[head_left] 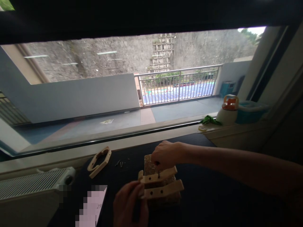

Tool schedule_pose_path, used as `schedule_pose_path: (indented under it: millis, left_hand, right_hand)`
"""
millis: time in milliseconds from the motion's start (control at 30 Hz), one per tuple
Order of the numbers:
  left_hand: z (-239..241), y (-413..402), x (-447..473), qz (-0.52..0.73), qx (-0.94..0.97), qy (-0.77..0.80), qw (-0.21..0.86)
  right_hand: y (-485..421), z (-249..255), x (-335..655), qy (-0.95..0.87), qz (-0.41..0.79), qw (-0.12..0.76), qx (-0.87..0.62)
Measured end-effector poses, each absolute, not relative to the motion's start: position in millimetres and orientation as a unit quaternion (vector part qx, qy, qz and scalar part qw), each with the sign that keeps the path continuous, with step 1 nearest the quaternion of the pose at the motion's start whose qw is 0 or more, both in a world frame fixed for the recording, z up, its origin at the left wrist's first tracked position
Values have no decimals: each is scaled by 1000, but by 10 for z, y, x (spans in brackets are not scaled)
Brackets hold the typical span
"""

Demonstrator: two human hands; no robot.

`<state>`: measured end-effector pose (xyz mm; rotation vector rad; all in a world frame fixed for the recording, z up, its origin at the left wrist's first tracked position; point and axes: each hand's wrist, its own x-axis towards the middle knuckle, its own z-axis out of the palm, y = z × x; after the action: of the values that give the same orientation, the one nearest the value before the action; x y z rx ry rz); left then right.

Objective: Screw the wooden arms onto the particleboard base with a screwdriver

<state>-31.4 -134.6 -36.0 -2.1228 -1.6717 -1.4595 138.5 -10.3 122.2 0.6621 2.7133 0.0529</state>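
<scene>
Two pale wooden bars (163, 188) with dark round holes lie side by side over a speckled brown block (149, 164) on the dark table. My left hand (130, 201) grips the left end of the bars, its fingers pressed against the wood. Above the farther bar, my right hand (167, 154) is curled into a fist. A short dark shaft (158, 174) stands upright at one of that bar's holes, just under the fist. What the fist holds is mostly hidden. Several small screws (121, 164) lie loose on the table to the left.
A curved wooden frame (107, 159) rests at the table's far left, near a pink sheet (92, 205). Left of the table is a white radiator (35, 184). On the windowsill stand a white bottle (226, 115) with an orange top, a green cloth (209, 120) and a teal tub (251, 113).
</scene>
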Motion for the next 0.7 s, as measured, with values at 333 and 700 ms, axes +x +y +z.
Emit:
schedule_pose_path:
  millis: [333, 700]
  left_hand:
    - [-388, -621, -702, -446, -460, -479, -600]
    - [-602, -661, -603, -482, -378, -419, -670]
  right_hand:
    - [-147, 1187, 1297, 960, 47, 205, 183]
    - [-144, 1182, 1287, 952, 32, 197, 232]
